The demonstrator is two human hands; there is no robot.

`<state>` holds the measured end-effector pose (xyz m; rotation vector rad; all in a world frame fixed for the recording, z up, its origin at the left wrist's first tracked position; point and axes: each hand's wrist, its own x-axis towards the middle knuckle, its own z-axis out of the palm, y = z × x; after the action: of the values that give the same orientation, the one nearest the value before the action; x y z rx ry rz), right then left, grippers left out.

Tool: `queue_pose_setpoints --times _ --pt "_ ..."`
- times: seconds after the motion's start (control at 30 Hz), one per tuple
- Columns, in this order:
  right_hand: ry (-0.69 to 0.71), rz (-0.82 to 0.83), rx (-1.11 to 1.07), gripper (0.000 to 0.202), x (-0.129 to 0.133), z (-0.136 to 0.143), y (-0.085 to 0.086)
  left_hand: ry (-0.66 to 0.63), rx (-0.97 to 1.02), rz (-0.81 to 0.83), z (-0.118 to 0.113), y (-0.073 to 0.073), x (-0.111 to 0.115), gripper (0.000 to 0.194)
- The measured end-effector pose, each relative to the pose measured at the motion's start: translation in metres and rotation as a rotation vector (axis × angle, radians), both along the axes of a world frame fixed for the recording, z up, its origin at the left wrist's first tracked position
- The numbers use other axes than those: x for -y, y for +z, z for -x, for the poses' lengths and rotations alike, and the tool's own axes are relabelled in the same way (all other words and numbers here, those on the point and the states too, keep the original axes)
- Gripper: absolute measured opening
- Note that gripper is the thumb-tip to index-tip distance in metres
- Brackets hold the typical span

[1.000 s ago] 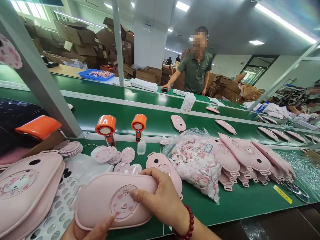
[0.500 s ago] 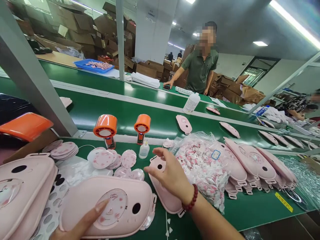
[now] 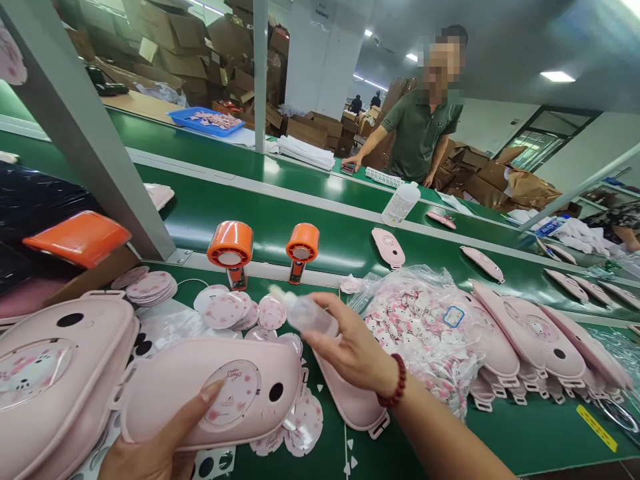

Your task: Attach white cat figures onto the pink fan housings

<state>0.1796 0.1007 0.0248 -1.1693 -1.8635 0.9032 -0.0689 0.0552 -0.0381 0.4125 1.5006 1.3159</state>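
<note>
While left hand (image 3: 150,447) fingers press the pink case (image 3: 210,393), right hand (image 3: 350,347) fingers clamp a clear bottle (image 3: 303,312)

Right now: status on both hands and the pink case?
Left hand grips pink case, thumb on its round sticker. Right hand holds small clear bottle above it. Loose sticker discs scattered behind; bag of stickers at right.

Matt pink case (image 3: 210,393); translucent plastic (glossy) bottle (image 3: 305,312).

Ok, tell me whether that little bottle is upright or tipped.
Tipped: the right hand holds the small clear bottle nearly sideways, nozzle pointing left.
</note>
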Motion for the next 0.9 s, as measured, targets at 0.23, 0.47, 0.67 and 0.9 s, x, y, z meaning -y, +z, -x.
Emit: queue_pose_setpoints --times 0.23,0.47,0.67,0.9 --pt "-0.038 0.088 -0.346 0.038 0.061 0.004 0.023 0.02 0.059 -0.081 -0.022 0.033 0.007 0.069" --pt "-0.194 -0.146 -0.277 0.02 0.062 0.026 0.024 0.07 0.016 -0.203 -0.032 0.038 0.019 0.056" --pt "-0.13 -0.214 -0.283 0.021 0.059 0.033 0.026 0.125 -0.011 -0.108 -0.036 0.055 0.022 0.054" --pt "-0.157 -0.185 -0.261 0.018 0.059 0.03 0.025 0.151 0.009 -0.059 -0.034 0.06 0.024 0.046"
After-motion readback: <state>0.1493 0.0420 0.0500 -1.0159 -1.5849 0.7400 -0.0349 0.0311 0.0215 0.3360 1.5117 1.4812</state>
